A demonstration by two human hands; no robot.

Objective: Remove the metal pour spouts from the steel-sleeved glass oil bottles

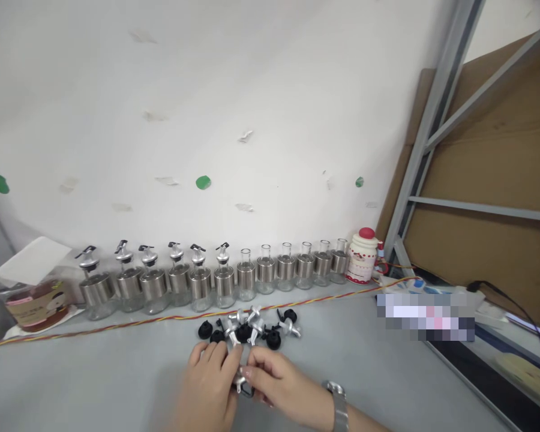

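My left hand (209, 384) and my right hand (281, 381) meet low in the middle of the view. Between their fingers is a silver and black bottle pourer (240, 381), partly hidden by the fingers of both hands. Just beyond them lies a loose pile of silver pourer spouts (255, 324) and round black stopper parts (273, 340). Along the wall stands a row of glass bottles with steel sleeves. Those on the left, such as one bottle (225, 285), carry pourers; those on the right, such as another bottle (286, 265), have bare necks.
A twisted red and yellow wire (162, 320) crosses the grey table (117, 372) before the bottles. At the left is a tea container (36, 306); at the right, a white jar with a red lid (362, 258). A metal frame (425, 147) and devices border the right side.
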